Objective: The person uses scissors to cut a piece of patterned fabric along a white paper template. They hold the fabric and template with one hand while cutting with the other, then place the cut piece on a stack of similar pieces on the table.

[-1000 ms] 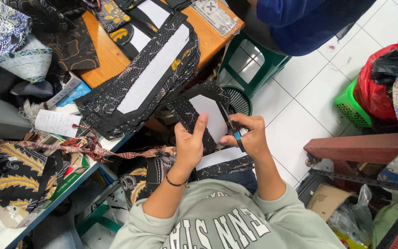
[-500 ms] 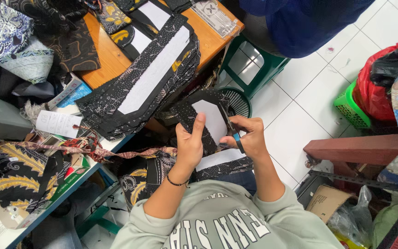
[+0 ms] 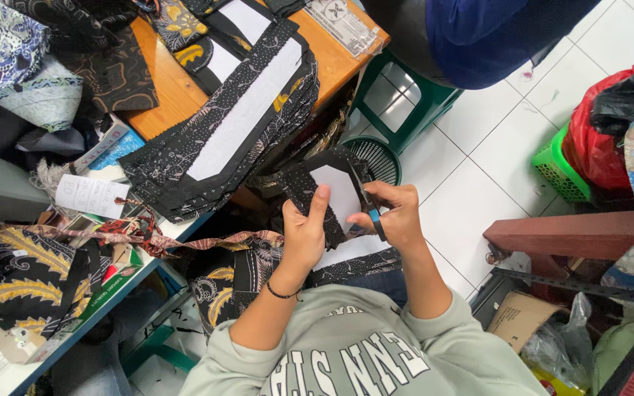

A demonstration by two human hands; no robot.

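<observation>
While little has shifted since a second ago, your two hands sit a touch closer together now, and the small black patterned fabric piece with a white pointed lining (image 3: 334, 192) stays held up in front of your chest, just below the overhanging end of the long stack of black dotted fabric strips with white centres (image 3: 236, 121) that lies across the orange wooden table (image 3: 177, 92). Your left hand (image 3: 304, 236) keeps its grip on the lower left part of the piece: the fingers are curled shut behind the cloth and the thumb lies pressed flat up the front of it, so the hand is pinching the piece, not spread. Your right hand (image 3: 396, 216) is closed too, wrapped around small scissors with a blue handle (image 3: 376, 221) at the right edge of the same piece; the blades are mostly hidden by your fingers and the cloth, so you cannot tell whether they bite into it. Below the piece, more black and white fabric (image 3: 354, 257) rests on your lap. To the right of the stack, a dark green plastic mesh basket (image 3: 377, 158) stands on the white tiled floor (image 3: 471, 183), beside a green plastic stool (image 3: 412, 110) where another person in a blue top (image 3: 493, 33) sits.
</observation>
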